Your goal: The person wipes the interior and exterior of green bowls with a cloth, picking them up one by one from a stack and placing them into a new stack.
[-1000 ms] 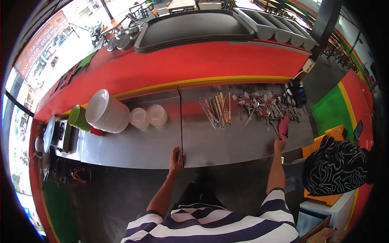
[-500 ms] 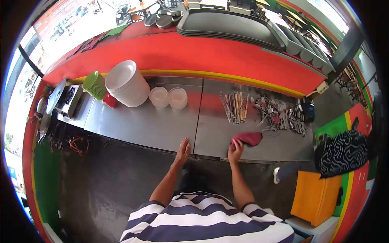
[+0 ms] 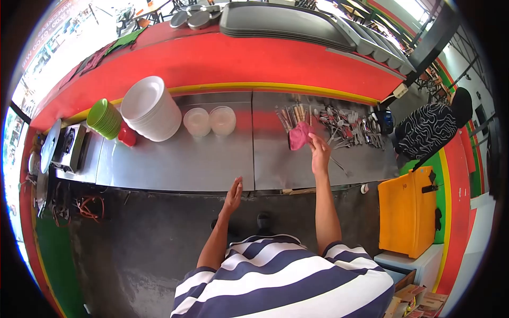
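My right hand [image 3: 319, 152] grips a pinkish-red cloth [image 3: 300, 136] between thumb and fingers, held out over the steel counter [image 3: 175, 164]. The cloth covers the lower ends of a bundle of chopstick-like sticks [image 3: 289, 114]. Right of it lies a loose heap of metal spoons and forks [image 3: 352, 127], and one thin utensil [image 3: 339, 166] rests apart, closer to me. At the counter's front edge, my left hand [image 3: 234, 195] is empty, its fingers stretched out.
Left on the counter stand white plates [image 3: 154, 114], green bowls [image 3: 104, 119], a red cup [image 3: 126, 136], two stacks of clear bowls [image 3: 222, 121] and a stove [image 3: 72, 146]. Dark trays [image 3: 281, 24] top the red wall. A person [image 3: 429, 130] is at right, near a yellow bin [image 3: 405, 212].
My right hand has carried the cloth from near the counter's front edge forward to the sticks. My left hand stays open near the edge. The person at right is now farther back.
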### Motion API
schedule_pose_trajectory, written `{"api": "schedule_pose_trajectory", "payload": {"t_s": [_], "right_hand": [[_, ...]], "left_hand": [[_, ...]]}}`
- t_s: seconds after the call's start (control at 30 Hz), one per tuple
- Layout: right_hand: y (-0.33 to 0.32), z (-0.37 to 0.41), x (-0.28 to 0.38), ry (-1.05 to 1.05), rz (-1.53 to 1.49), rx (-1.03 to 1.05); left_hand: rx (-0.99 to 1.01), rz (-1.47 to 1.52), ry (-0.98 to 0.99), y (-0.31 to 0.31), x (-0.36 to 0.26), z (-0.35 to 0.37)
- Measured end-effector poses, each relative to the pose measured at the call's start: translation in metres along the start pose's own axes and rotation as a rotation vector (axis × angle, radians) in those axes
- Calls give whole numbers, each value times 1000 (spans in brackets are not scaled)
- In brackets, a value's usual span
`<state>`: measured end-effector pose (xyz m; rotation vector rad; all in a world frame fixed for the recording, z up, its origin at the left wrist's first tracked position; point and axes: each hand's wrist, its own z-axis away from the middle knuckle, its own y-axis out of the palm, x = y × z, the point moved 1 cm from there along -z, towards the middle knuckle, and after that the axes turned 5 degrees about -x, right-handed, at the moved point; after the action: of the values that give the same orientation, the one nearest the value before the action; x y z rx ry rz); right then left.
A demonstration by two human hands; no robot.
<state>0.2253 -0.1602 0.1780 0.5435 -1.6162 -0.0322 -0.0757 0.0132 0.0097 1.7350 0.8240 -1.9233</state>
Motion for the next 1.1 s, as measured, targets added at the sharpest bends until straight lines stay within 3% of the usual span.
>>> {"api": "schedule_pose_trajectory", "payload": {"t_s": [0.13,0.23,0.33,0.47,0.53,0.73,0.77,0.87,0.9,1.0,1.1], "right_hand": [[46,53,-24,206,-160,102],[81,112,-71,364,61,309],[141,175,-110,449,237,537],[209,227,-155,411,285,781],[243,244,-156,510,287,876],[321,273,-176,213,290,1097],[329,276,-184,76,381,1172],[349,299,-183,-390,746,1133],[354,304,-185,-429,859,1135],[372,317,-204,-234,671,1066],[391,313,-235,279,636,1124]], "left_hand": [[52,216,-132,-31,18,0],[-45,511,-366,-69,11,5],[-172,684,-450,-116,-13,15],[-230,773,-452,-171,-21,21],[-259,776,-409,-192,-7,29],[-462,706,-324,-260,-16,62],[-472,736,-296,-272,-16,66],[-605,805,-265,-300,-7,72],[-628,893,-222,-307,-9,76],[-688,989,-151,-329,-5,77],[-732,915,-92,-346,-14,78]]}}
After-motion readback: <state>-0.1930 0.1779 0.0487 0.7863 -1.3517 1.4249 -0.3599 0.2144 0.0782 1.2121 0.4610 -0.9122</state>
